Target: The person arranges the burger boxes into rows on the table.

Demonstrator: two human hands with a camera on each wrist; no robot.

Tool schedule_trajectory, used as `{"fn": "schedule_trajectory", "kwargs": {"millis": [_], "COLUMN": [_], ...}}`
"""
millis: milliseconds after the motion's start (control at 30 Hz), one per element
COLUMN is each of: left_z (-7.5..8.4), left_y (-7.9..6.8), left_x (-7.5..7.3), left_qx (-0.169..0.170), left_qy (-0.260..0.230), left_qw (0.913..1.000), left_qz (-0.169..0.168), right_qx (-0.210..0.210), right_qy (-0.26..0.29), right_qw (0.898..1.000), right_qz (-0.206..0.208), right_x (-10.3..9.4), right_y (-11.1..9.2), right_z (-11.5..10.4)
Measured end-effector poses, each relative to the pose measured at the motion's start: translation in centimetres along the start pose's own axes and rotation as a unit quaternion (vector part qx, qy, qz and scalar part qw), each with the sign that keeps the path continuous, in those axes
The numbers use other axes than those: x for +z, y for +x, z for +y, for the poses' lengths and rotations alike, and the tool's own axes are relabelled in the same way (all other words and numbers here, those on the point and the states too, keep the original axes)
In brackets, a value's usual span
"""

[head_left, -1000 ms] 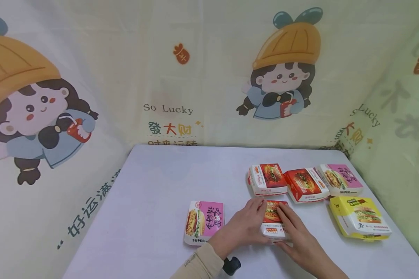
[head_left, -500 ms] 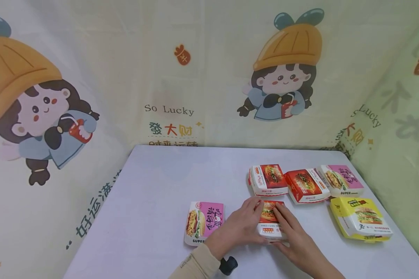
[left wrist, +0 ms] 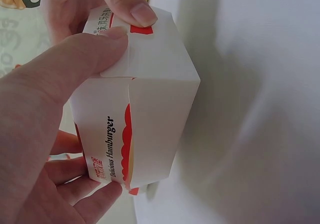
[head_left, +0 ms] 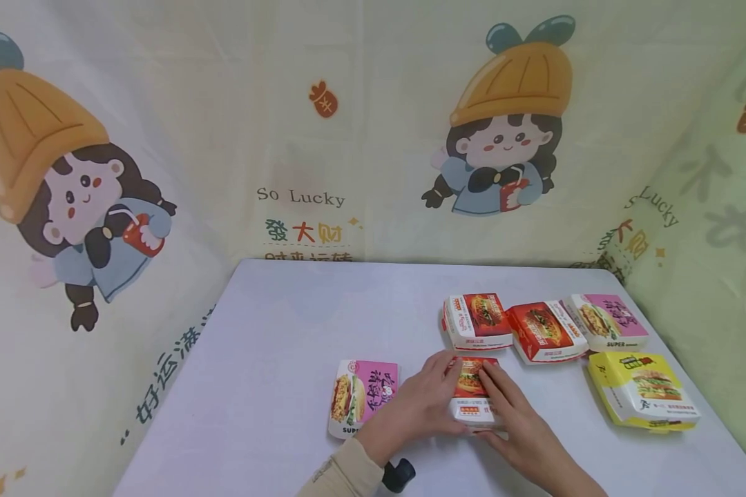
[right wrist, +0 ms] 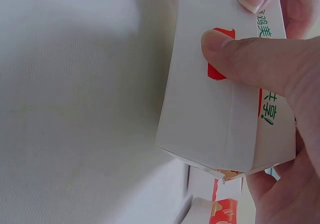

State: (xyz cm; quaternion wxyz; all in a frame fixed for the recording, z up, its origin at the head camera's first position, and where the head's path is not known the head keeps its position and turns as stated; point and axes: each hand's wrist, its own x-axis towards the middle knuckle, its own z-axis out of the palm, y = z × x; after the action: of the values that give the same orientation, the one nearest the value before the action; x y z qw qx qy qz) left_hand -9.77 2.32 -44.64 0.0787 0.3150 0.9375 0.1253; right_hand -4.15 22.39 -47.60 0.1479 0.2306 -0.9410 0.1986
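A red-and-white hamburger box (head_left: 472, 408) stands at the table's front middle, with a hand on either side. My left hand (head_left: 418, 408) grips its left side; in the left wrist view the thumb presses the front of the box (left wrist: 160, 119) and fingers reach round the side with "Delicious Hamburger" print. From the right, my right hand (head_left: 528, 431) holds the same box, its fingertips on the top. The right wrist view has that thumb on the red tab of the box's white front (right wrist: 200, 104). A pink-and-white burger box (head_left: 373, 386) lies left of my left hand, partly hidden by the wrist.
Behind the hands are two red-and-white boxes (head_left: 477, 322) (head_left: 547, 331), close together. Another pink-and-white box (head_left: 606, 322) adjoins them at the right. A yellow-and-white box (head_left: 643, 390) sits near the right edge of the white table (head_left: 255, 386). Printed cloth (head_left: 379, 138) hangs around it.
Both hands and the hamburger box between them have shifted a little to the left, nearer the pink-and-white box. The other boxes stay in place.
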Motion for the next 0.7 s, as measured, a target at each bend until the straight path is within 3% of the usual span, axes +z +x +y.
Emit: {"fn": "schedule_trajectory", "kwargs": {"millis": [700], "left_z": [-0.97], "left_y": [-0.82], "left_x": [0.27], "left_qx": [-0.001], "left_qy": [0.008], "left_qw": [0.9998], "left_qz": [0.017], "right_qx": [-0.018], "right_qy": [-0.003], "right_qw": [1.0], "right_qz": [0.005], "right_x": [0.85], "right_y": [0.55], "right_z": [-0.41]}}
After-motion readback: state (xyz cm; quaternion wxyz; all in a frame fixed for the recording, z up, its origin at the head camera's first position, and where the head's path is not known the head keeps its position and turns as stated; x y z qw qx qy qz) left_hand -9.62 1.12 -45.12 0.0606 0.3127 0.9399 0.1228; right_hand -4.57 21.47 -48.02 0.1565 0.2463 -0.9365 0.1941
